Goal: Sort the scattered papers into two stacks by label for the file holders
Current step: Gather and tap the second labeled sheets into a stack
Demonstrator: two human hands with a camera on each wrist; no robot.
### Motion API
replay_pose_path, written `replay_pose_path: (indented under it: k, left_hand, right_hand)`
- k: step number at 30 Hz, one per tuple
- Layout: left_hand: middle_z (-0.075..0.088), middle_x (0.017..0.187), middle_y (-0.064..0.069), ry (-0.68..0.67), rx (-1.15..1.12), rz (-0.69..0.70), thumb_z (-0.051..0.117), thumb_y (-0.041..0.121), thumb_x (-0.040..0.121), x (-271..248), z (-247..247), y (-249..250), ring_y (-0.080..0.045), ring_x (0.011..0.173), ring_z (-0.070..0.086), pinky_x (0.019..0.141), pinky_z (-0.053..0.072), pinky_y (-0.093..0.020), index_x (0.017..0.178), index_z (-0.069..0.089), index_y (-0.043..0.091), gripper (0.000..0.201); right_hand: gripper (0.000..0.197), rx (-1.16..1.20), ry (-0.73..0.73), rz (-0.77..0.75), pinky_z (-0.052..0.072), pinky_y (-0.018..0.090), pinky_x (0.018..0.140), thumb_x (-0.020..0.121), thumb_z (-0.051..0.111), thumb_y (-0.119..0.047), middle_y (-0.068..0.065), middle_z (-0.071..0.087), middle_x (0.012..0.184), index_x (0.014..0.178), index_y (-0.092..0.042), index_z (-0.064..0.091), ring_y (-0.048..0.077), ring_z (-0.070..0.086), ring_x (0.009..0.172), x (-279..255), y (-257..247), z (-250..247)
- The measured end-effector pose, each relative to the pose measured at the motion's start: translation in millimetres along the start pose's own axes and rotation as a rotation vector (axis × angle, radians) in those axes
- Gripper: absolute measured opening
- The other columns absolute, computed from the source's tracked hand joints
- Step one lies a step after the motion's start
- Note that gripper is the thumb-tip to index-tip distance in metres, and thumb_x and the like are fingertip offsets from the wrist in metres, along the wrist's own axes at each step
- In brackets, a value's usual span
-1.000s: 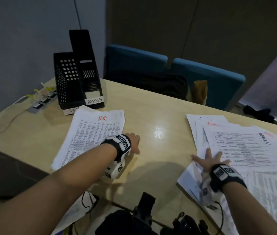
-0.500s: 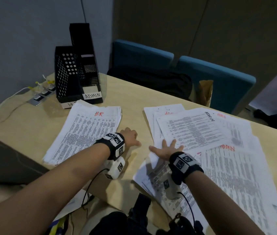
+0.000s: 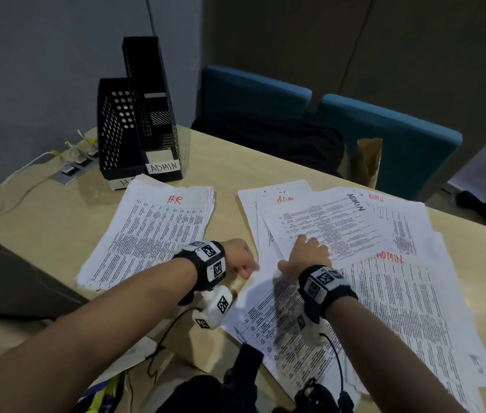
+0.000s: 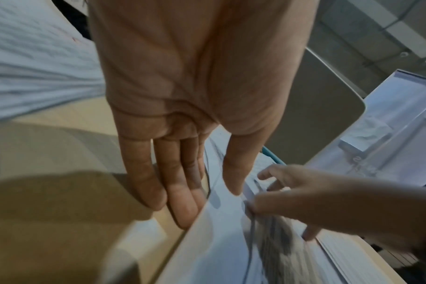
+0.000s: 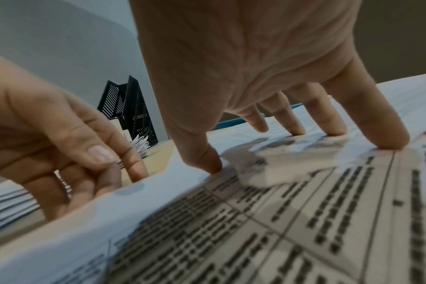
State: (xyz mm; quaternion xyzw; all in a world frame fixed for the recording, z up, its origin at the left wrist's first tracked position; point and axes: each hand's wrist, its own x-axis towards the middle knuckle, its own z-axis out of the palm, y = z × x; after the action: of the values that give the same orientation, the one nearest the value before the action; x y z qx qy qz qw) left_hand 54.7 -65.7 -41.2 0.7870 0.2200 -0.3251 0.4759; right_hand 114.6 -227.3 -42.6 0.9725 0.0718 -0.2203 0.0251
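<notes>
The table (image 3: pixel 230 180) was pale tan. White sheets with dense black print lay on it: the left stack (image 3: pixel 149 231) bore a red "HR", the right spread (image 3: pixel 384 263) mostly red "ADMIN", one in black. At the far left stood two black file holders (image 3: pixel 140 114), dotted with holes, with white labels lettered in black. Beyond were teal chairs (image 3: pixel 384 138) and what looked like a brown paper bag (image 3: pixel 368 162). The wristbands (image 3: pixel 209 263) were black with white checkered tags.
</notes>
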Motion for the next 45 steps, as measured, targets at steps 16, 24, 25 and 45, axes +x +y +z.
replay_pose_path:
  k: [16, 24, 25, 45]
  left_hand:
    - [0.067, 0.107, -0.018, 0.364, 0.003, -0.006, 0.061, 0.01, 0.089, -5.7, -10.0, 6.8, -0.028, 0.091, 0.062, 0.079, 0.052, -0.037, 0.104, 0.065, -0.004, 0.021]
    - [0.047, 0.142, -0.014, 0.161, -0.383, 0.005, 0.054, 0.053, 0.092, -16.8, -4.3, 5.3, -0.033, 0.132, 0.045, 0.113, 0.032, -0.047, 0.142, 0.044, 0.005, 0.07]
    - [0.052, 0.139, -0.017, 0.196, -0.265, 0.019, 0.062, 0.041, 0.091, -15.4, -0.2, 6.7, -0.034, 0.129, 0.049, 0.11, 0.036, -0.045, 0.138, 0.048, 0.002, 0.062]
    - [0.061, 0.108, -0.011, 0.204, 0.008, 0.009, 0.069, 0.016, 0.088, -14.8, 19.4, -3.6, -0.025, 0.099, 0.058, 0.087, 0.047, -0.03, 0.113, 0.06, -0.001, 0.031]
  right_hand:
    - [0.031, -0.066, 0.031, -0.46, 0.056, 0.033, 0.08, 0.098, 0.04, -0.009, 0.004, 0.069, 0.104, 0.116, -0.018, 0.064, 0.02, 0.065, 0.09, -31.0, 64.2, -39.2]
    - [0.074, 0.274, -0.14, -0.286, 0.046, 0.037, 0.091, 0.078, 0.034, -0.081, 0.001, 0.064, 0.104, 0.1, -0.017, 0.065, 0.016, 0.058, 0.091, -33.9, 105.4, -20.0]
    - [0.067, 0.265, 0.009, -0.144, 0.045, 0.043, 0.095, 0.08, 0.04, -0.077, 0.003, 0.061, 0.114, 0.108, -0.02, 0.062, 0.019, 0.058, 0.1, -25.2, 116.8, -19.6]
    - [0.132, 0.386, 0.051, 0.482, 0.027, 0.059, 0.107, 0.05, 0.074, -0.076, 0.022, 0.017, 0.153, 0.15, -0.017, 0.01, 0.045, 0.02, 0.139, -17.0, 145.9, 7.1]
